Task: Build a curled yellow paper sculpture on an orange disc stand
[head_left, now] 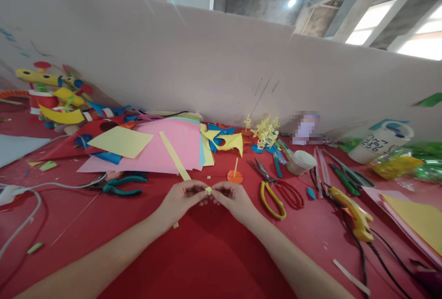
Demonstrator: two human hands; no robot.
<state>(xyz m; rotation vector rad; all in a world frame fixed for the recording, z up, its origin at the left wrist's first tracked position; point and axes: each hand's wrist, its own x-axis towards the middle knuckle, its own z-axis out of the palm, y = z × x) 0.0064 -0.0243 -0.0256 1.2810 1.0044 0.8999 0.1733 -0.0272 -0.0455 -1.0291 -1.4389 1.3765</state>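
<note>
Both hands meet over the red table, pinching a narrow strip of pale yellow paper between them. My left hand is closed on the strip, and a short end of it hangs below that hand. My right hand is closed on the same strip at its folded end. A longer yellow strip lies just beyond the hands, running toward the pink paper sheets.
Scissors with yellow and red handles, teal pliers, a yellow glue gun with black cord, a tape roll and a white bottle lie around. Coloured paper crafts stand back left. A white partition walls the rear.
</note>
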